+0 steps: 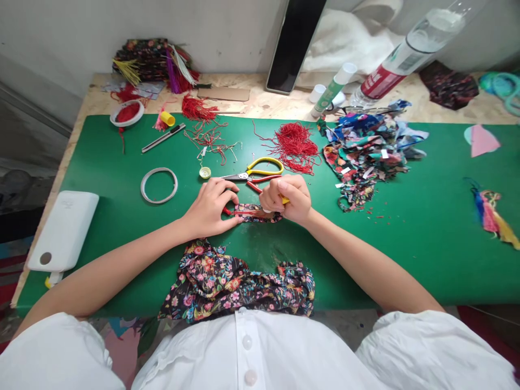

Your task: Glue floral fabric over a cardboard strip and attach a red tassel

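Note:
A small strip of dark floral fabric [252,219] lies flat with red thread along it and a red cord end at its left. My left hand [211,210] holds the strip's left end, thumb and fingertips at its edges. Above the strip's right end, my right hand [287,199] is closed in a fist around a mostly hidden object; a yellow bit shows at its side and something pale shows below. Just beyond my hands lie scissors [242,176] with a yellow loop handle. Crumpled black floral fabric [239,284] rests nearest my body.
Red threads [294,146] and fabric scraps [374,146] are heaped at the back. A tape ring [158,186], a cutter knife [163,138] and a white power bank [65,230] lie left. A bottle [402,59] and glue stick [335,89] stand behind; tassels [493,214] lie right.

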`<move>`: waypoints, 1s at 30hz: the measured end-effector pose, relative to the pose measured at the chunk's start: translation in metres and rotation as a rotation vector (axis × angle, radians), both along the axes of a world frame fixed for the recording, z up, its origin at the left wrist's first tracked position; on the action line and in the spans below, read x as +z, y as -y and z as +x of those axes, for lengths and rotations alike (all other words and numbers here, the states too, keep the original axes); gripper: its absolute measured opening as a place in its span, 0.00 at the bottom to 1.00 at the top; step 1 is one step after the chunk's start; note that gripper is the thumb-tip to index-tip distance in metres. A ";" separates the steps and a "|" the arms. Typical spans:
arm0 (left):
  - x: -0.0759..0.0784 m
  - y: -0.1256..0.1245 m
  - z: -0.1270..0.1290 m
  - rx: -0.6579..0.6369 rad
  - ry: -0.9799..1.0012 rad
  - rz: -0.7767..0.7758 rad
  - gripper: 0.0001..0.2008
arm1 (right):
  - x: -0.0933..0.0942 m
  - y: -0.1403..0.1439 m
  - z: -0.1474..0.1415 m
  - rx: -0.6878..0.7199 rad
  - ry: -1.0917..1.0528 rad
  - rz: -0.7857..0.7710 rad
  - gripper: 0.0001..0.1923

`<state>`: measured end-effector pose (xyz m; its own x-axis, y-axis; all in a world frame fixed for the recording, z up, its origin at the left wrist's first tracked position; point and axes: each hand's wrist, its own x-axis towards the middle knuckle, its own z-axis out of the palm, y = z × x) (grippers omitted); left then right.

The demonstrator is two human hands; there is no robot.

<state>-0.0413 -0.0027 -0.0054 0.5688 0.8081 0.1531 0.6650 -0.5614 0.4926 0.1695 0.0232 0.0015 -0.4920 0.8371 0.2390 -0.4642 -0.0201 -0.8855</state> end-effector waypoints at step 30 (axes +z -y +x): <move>-0.004 0.000 -0.002 -0.018 -0.017 0.058 0.13 | -0.006 0.007 -0.004 0.023 0.204 0.422 0.21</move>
<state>-0.0433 -0.0023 -0.0097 0.5859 0.7879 0.1897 0.6626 -0.6005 0.4475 0.1658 0.0159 -0.0043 -0.5816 0.6760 0.4525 -0.2834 0.3530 -0.8917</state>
